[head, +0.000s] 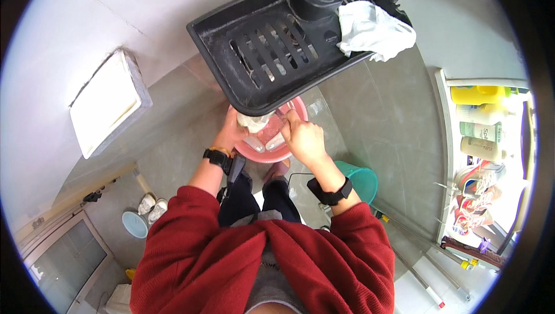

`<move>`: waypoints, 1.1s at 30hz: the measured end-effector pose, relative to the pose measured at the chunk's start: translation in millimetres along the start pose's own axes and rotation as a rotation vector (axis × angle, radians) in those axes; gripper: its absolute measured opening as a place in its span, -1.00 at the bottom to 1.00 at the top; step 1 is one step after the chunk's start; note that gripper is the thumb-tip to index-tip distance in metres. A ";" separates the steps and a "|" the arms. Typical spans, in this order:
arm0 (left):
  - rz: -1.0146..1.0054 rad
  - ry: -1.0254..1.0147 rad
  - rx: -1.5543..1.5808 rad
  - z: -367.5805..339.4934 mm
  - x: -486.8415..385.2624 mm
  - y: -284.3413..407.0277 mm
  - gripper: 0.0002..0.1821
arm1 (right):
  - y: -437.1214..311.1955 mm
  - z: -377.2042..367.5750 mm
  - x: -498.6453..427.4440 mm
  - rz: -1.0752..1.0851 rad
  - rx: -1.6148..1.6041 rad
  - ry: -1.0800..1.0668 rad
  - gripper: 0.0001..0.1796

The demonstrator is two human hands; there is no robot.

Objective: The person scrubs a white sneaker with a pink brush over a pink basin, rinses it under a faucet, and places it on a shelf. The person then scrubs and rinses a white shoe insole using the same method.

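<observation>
A pink plastic basin (260,157) sits low in front of me, its far side hidden under a black shelf. My left hand (233,131) grips a white shoe-like item (255,122) over the basin's left side; the shelf edge covers part of it. My right hand (305,139) is closed around a thin dark handle (279,113) at the basin's right side; what the handle ends in cannot be made out. Two pale elongated pieces, a left one (254,144) and a right one (275,141), lie in the basin near its front wall.
The black slotted shelf (210,43) juts out above the basin, with a white cloth (375,32) on its right end. A green bucket (364,184) stands at right. Bottles (479,129) and shoes (475,201) fill a bright ledge. White shoes (151,207) stand beside a pale blue basin (135,224).
</observation>
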State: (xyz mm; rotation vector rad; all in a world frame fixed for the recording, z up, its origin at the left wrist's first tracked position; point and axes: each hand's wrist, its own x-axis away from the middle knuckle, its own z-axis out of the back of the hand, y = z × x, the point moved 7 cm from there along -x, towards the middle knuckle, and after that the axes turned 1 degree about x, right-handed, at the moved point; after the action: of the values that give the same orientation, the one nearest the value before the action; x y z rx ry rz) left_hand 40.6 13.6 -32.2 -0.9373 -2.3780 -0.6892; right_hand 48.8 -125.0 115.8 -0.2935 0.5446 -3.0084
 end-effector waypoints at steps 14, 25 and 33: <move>0.249 -0.159 0.014 -7.0 -1.2 -14.4 -0.38 | 11.9 21.3 -4.3 -0.114 -0.083 0.288 -0.78; 0.204 -0.078 0.111 -6.7 -3.5 -10.5 -0.43 | 12.1 10.0 -9.4 -0.102 -0.032 0.180 -0.75; 0.080 -0.025 -0.222 0.4 -8.4 -12.6 -0.44 | 10.1 9.3 -4.3 -0.048 0.050 0.157 -0.75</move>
State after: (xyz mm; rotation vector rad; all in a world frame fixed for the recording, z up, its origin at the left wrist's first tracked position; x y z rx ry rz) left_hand 36.9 1.8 -40.9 -1.1318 -2.3047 -0.9285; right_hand 55.2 -137.2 119.9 -0.0682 0.4797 -3.1038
